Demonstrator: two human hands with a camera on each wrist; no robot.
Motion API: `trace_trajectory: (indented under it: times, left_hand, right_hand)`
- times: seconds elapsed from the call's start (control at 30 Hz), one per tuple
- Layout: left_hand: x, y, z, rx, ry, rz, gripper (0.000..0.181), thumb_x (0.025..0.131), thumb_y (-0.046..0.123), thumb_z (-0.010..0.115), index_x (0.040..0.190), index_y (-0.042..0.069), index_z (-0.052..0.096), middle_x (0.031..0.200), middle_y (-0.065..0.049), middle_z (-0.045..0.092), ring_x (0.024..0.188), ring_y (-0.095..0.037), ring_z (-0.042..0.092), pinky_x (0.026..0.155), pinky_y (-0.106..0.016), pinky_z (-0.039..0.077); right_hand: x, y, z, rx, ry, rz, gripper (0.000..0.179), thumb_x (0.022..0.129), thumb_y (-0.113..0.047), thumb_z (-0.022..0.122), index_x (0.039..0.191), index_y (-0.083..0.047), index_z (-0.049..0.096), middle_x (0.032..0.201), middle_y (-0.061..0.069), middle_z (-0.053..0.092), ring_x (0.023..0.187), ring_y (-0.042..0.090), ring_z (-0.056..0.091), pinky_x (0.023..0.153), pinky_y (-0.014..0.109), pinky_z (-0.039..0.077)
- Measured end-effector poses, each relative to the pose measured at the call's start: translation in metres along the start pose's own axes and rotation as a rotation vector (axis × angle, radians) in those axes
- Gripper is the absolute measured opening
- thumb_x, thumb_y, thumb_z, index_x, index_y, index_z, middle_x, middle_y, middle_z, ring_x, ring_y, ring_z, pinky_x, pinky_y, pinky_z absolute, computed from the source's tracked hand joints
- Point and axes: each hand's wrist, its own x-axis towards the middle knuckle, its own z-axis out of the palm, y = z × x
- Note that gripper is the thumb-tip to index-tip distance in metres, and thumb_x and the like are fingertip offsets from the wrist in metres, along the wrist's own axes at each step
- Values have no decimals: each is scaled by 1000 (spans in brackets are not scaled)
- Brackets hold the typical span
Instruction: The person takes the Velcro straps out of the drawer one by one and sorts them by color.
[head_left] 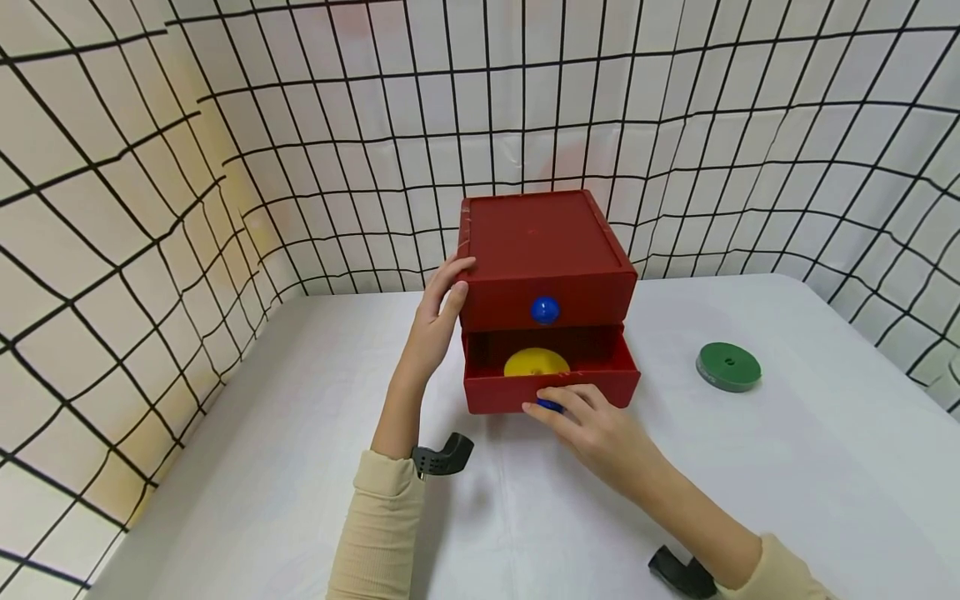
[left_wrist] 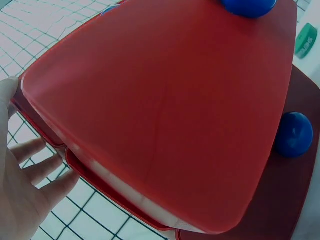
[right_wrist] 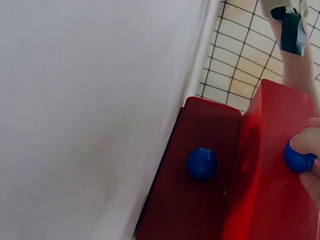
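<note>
A red two-drawer box (head_left: 536,229) stands on the white table. Its upper drawer is closed and bears a blue knob (head_left: 545,310). The lower drawer (head_left: 495,395) is pulled partway out, and a yellow disc (head_left: 536,362) lies inside. My right hand (head_left: 603,437) pinches the lower drawer's blue knob (right_wrist: 299,157) between thumb and fingers, partly covering it. My left hand (head_left: 430,329) rests against the box's left side near the upper front corner; its fingers (left_wrist: 40,170) lie extended along that side in the left wrist view.
To the right of the box, a round green disc (head_left: 729,367) lies on the white tabletop (head_left: 795,467). White walls with black grid netting (head_left: 360,150) surround the table at the back and sides. A transparent object (head_left: 948,383) shows at the right edge.
</note>
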Motion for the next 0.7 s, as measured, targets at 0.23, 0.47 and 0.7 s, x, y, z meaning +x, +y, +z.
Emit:
trace_trajectory:
  times: [0.23,0.47,0.7]
  left_hand:
    - [1,-1,0,4,2,-5,36,98,19,37,134,15,41,150,-4,22,136,-21,24,105,-48,32]
    - [1,-1,-1,-4,0,-7,37,98,19,37,134,15,41,150,-4,22,136,-21,24,104,-48,34]
    - [0,0,0,-3,-1,-3,37,97,20,37,134,14,40,150,-5,22,135,-22,24,103,-47,36]
  right_hand:
    - [-2,-4,-5,17,-14,5,66,54,-10,86,115,-18,63,106,7,61,93,23,56,67,31,55]
    - [-4,-7,-9,24,-21,-8,70,51,-10,87,116,-17,62,106,7,61,92,23,56,67,30,55]
    - [-7,-10,-12,19,-35,-15,73,50,-11,87,117,-18,61,107,7,61,94,23,57,69,31,55]
